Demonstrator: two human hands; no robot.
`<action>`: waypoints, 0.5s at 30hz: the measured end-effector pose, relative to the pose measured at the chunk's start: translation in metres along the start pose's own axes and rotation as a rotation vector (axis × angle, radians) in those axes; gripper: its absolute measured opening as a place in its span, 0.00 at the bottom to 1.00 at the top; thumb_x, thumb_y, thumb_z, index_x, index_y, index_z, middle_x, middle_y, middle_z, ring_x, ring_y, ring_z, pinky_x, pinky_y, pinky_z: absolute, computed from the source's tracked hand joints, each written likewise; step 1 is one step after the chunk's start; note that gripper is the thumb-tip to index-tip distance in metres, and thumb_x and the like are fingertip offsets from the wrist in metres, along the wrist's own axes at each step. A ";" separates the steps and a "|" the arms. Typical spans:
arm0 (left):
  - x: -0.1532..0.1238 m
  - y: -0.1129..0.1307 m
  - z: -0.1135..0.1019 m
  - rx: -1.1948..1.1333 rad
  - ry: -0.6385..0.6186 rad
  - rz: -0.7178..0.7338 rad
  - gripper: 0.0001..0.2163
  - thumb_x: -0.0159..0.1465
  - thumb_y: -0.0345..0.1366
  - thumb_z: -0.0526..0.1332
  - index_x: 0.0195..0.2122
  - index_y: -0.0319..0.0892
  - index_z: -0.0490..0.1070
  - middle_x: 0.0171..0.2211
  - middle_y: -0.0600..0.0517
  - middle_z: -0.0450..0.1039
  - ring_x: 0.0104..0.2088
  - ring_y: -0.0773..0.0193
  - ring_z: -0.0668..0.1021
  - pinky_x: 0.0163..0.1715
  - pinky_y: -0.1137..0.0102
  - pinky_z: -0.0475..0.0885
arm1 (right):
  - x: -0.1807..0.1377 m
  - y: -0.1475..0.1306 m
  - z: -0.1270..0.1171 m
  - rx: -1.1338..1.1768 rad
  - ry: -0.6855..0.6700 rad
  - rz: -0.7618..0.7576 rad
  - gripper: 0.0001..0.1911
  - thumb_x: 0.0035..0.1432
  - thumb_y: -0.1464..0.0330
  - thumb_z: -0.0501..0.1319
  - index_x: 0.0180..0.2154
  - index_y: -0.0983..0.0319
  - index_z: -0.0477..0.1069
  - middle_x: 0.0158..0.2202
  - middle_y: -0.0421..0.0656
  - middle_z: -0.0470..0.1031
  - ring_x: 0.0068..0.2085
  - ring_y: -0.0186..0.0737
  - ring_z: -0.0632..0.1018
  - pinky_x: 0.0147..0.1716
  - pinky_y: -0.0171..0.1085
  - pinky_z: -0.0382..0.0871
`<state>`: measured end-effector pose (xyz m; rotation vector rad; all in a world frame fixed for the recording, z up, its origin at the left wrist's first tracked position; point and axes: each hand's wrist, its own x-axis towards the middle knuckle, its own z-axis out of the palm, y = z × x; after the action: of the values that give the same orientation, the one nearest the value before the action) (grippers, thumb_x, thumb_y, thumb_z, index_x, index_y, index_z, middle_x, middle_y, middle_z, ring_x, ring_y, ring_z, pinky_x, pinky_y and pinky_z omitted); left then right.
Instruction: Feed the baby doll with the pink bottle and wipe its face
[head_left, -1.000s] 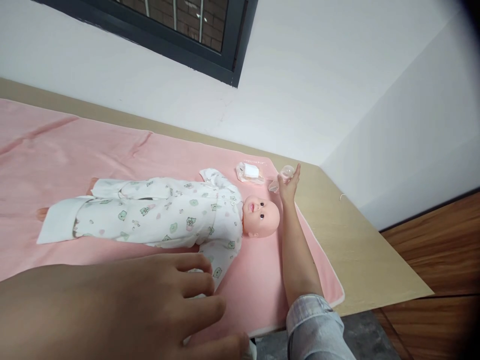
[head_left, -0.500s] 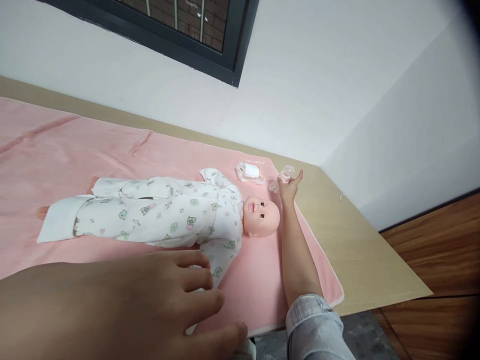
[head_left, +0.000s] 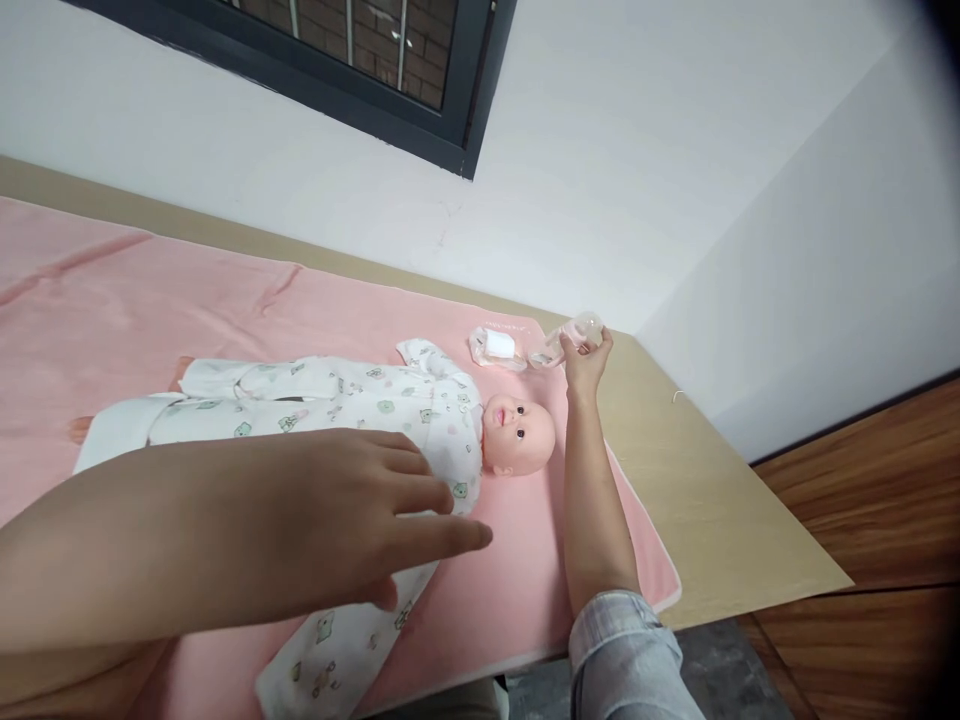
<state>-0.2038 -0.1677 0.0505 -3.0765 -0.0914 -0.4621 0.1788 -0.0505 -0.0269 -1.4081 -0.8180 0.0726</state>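
My right hand (head_left: 587,365) is closed around a clear baby bottle (head_left: 553,350) with a pink band, at the far corner of the pink blanket (head_left: 502,590). The bottle lies at a slant, its clear rounded end up to the right. My left hand (head_left: 375,505) hovers over the torso and near sleeve of a baby doll (head_left: 521,435), fingers loosely apart with nothing in them. Dressed in white printed clothes, the doll lies on its back, its head toward my right arm. My left forearm hides part of its body and legs.
A white-labelled item in clear plastic wrap (head_left: 499,345) lies beyond the doll's head. The wooden tabletop (head_left: 697,510) shows past the blanket's right edge. A white wall (head_left: 600,170) with a dark-framed window (head_left: 457,130) stands behind; wood panelling (head_left: 892,520) is at the right.
My left hand has moved up and away from me, across the doll's torso. My right hand has shifted slightly away from me and right with the bottle, now more in view.
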 end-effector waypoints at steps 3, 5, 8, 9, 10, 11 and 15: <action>0.006 -0.019 -0.011 -0.177 -0.005 -0.002 0.21 0.65 0.40 0.63 0.59 0.57 0.65 0.48 0.61 0.73 0.46 0.66 0.76 0.48 0.72 0.69 | -0.009 -0.030 0.007 0.193 -0.112 -0.065 0.40 0.48 0.66 0.65 0.59 0.65 0.51 0.48 0.50 0.72 0.46 0.39 0.78 0.51 0.43 0.71; 0.013 -0.033 -0.015 -0.235 0.034 -0.038 0.18 0.69 0.37 0.58 0.60 0.56 0.63 0.53 0.60 0.70 0.49 0.67 0.74 0.50 0.72 0.68 | -0.022 -0.052 0.011 0.266 -0.212 -0.112 0.38 0.49 0.64 0.66 0.58 0.63 0.53 0.49 0.48 0.73 0.48 0.39 0.77 0.53 0.45 0.70; 0.025 -0.056 -0.013 -0.229 0.121 -0.124 0.21 0.69 0.38 0.58 0.63 0.53 0.59 0.59 0.54 0.66 0.55 0.62 0.72 0.54 0.69 0.68 | -0.053 -0.085 0.015 0.346 -0.404 -0.155 0.37 0.48 0.61 0.68 0.57 0.58 0.56 0.50 0.47 0.73 0.50 0.41 0.76 0.54 0.46 0.69; 0.029 -0.063 -0.011 -0.214 0.214 -0.226 0.22 0.68 0.40 0.58 0.63 0.53 0.57 0.59 0.52 0.66 0.55 0.59 0.72 0.53 0.66 0.69 | -0.065 -0.095 0.016 0.368 -0.460 -0.159 0.36 0.48 0.61 0.69 0.57 0.57 0.57 0.51 0.46 0.72 0.51 0.41 0.76 0.55 0.46 0.69; 0.032 -0.070 -0.008 -0.199 0.319 -0.353 0.24 0.68 0.42 0.58 0.64 0.52 0.56 0.58 0.50 0.67 0.55 0.56 0.73 0.52 0.63 0.70 | -0.077 -0.105 0.017 0.383 -0.503 -0.159 0.36 0.48 0.60 0.69 0.56 0.56 0.58 0.51 0.46 0.72 0.51 0.41 0.76 0.55 0.46 0.69; 0.035 -0.075 -0.005 -0.187 0.418 -0.474 0.26 0.67 0.44 0.59 0.65 0.51 0.54 0.56 0.48 0.69 0.53 0.54 0.74 0.50 0.61 0.71 | -0.088 -0.114 0.018 0.390 -0.538 -0.158 0.37 0.47 0.60 0.70 0.57 0.55 0.58 0.52 0.46 0.72 0.52 0.41 0.75 0.56 0.47 0.69; 0.039 -0.085 0.002 -0.247 0.515 -0.643 0.35 0.60 0.49 0.65 0.65 0.48 0.53 0.49 0.47 0.74 0.49 0.49 0.76 0.47 0.59 0.72 | -0.125 -0.135 0.023 0.405 -0.672 -0.133 0.39 0.48 0.57 0.70 0.59 0.52 0.56 0.54 0.45 0.71 0.56 0.43 0.72 0.57 0.49 0.69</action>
<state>-0.1710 -0.0805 0.0614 -2.9597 -1.0867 -1.3515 0.0194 -0.1222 0.0337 -0.9362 -1.3586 0.6003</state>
